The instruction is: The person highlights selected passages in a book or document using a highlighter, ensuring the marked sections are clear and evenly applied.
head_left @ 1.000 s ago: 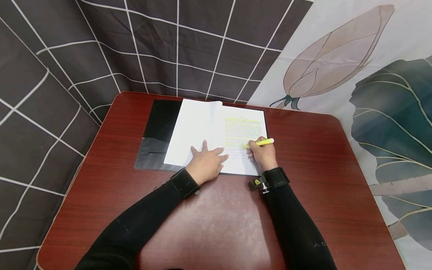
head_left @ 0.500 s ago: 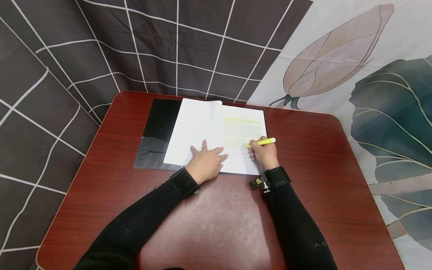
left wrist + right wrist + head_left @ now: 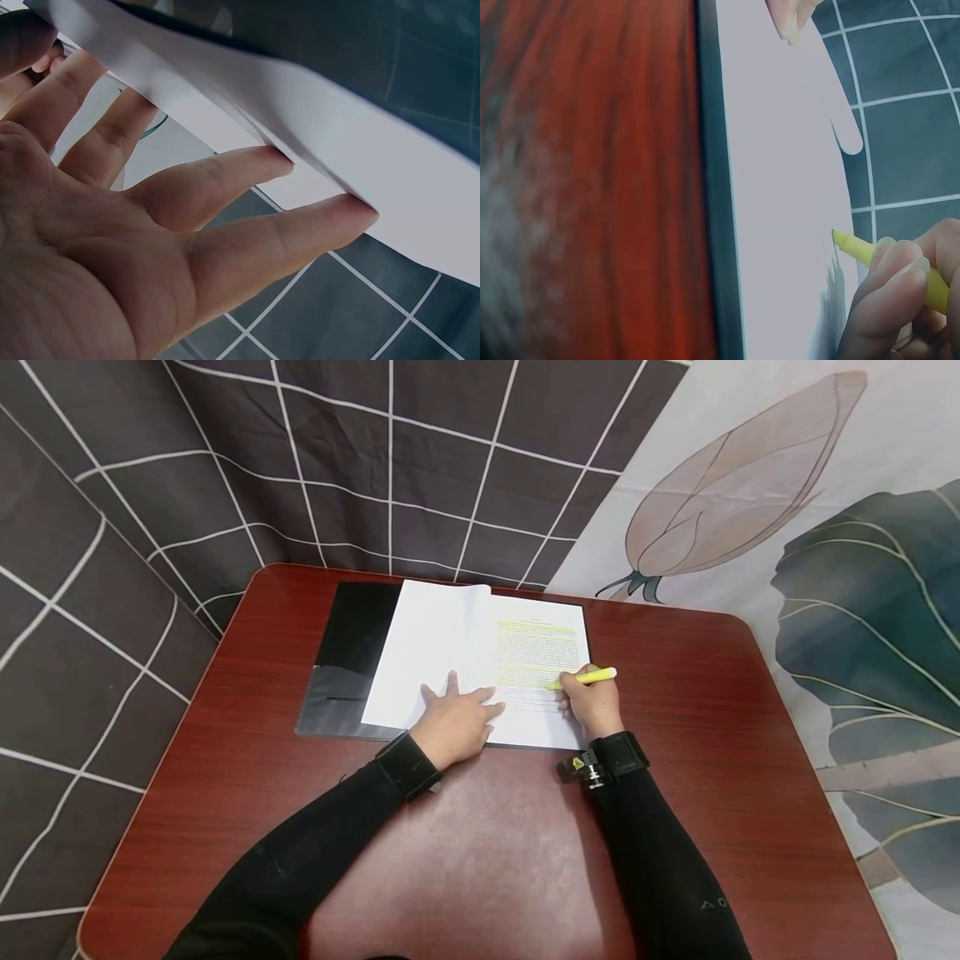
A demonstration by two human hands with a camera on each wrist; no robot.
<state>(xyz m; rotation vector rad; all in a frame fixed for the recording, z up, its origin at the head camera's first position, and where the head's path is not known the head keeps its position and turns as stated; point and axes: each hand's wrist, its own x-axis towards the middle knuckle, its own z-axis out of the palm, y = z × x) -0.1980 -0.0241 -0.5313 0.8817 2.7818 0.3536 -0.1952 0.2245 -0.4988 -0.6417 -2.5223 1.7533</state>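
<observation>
My right hand grips a yellow highlighter, its tip on the printed page at the right of an open folder. Yellow marking covers the upper lines of text on that page. In the right wrist view the highlighter points at the white sheet, fingers wrapped round its barrel. My left hand rests with fingers spread across the blank left sheet and the edge of the printed one. The left wrist view shows the fingertips of the left hand on the paper.
The black folder cover, with a clear pocket at its lower part, lies left under the sheets. All of it lies on a red-brown wooden table. A dark grid-patterned cloth hangs behind the far edge.
My right hand has slid slightly to the right with the highlighter, its tip moving along the text line. The left hand stays in place on the paper.
</observation>
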